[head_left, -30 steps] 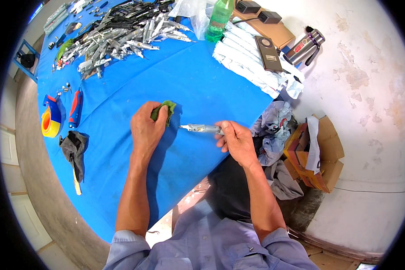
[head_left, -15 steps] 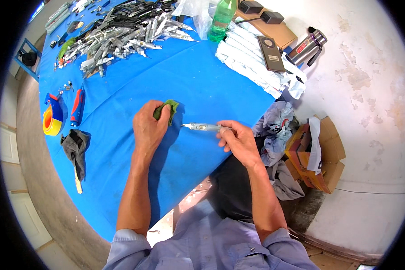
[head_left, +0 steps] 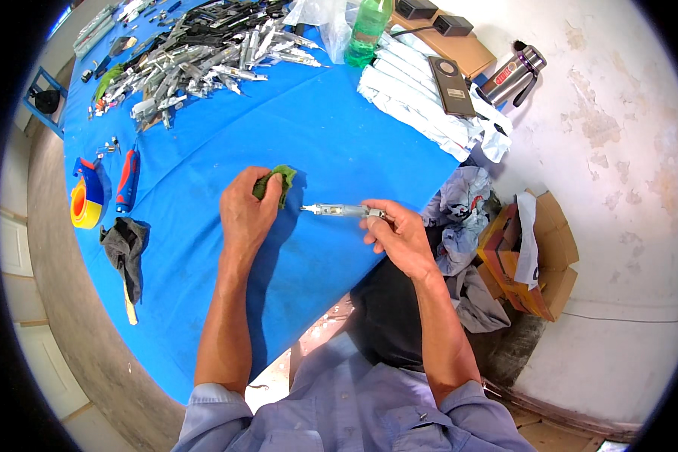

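My left hand is closed round a crumpled green cloth, which sticks out between thumb and fingers. My right hand grips the right end of a slim, clear-and-silver pen-like device. Its thin pointed tip faces left, a short way from my left hand. The cloth and the device are apart. Both hands are over the blue table cover, and the part of the device inside my right fingers is hidden.
A large heap of similar devices lies at the far left. On the left are a tape dispenser, a red-and-blue tool and a dark grey cloth. A green bottle, white bags and a flask stand or lie far right; an open carton sits below.
Little differs. The view has shifted slightly, and both hands keep their grips with the device and cloth in nearly the same places.
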`<state>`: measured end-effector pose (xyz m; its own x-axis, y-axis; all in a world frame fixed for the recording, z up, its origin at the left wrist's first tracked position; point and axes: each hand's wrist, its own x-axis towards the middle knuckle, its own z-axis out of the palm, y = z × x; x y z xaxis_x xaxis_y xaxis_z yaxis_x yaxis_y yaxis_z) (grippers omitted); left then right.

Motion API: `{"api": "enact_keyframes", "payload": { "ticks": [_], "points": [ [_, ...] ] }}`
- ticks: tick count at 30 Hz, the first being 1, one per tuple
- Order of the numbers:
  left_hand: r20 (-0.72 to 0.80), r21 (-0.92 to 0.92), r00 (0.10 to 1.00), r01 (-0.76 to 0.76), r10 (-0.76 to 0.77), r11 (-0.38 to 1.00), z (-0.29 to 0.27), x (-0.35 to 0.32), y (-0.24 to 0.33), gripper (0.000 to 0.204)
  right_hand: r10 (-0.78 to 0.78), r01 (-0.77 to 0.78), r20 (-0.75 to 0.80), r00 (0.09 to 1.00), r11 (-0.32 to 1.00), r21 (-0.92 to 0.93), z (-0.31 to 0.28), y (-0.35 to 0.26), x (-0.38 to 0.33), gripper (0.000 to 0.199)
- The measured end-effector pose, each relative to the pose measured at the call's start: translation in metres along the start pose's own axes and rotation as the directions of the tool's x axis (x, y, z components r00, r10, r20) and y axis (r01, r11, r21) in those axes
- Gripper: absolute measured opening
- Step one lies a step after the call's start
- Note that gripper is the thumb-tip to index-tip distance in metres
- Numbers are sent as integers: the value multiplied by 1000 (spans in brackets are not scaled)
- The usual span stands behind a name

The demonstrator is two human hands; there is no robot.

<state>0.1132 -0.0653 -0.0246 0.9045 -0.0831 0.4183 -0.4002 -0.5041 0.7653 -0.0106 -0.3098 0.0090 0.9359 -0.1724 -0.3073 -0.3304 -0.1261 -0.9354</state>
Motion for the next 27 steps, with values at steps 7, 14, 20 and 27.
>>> {"api": "enact_keyframes", "payload": {
  "ticks": [7, 14, 20, 27],
  "points": [
    [2, -16, 1000, 24, -24, 1000, 0, 0, 3, 17, -30, 30, -5, 1000, 999, 21, -1, 5, 0, 35],
    [6, 5, 1000, 15, -15, 1000, -1, 0, 2, 21, -57, 58, -26, 998, 997, 53, -1, 11, 1, 33],
    [10, 1, 1000, 21, -21, 1000, -1, 0, 0, 22, -39, 45, -66, 997, 996, 82, 0, 11, 2, 31],
    [18, 22, 1000, 21, -21, 1000, -1, 2, 2, 22, -48, 67, -193, 980, 993, 97, 6, 14, 1, 32]
  ]
}}
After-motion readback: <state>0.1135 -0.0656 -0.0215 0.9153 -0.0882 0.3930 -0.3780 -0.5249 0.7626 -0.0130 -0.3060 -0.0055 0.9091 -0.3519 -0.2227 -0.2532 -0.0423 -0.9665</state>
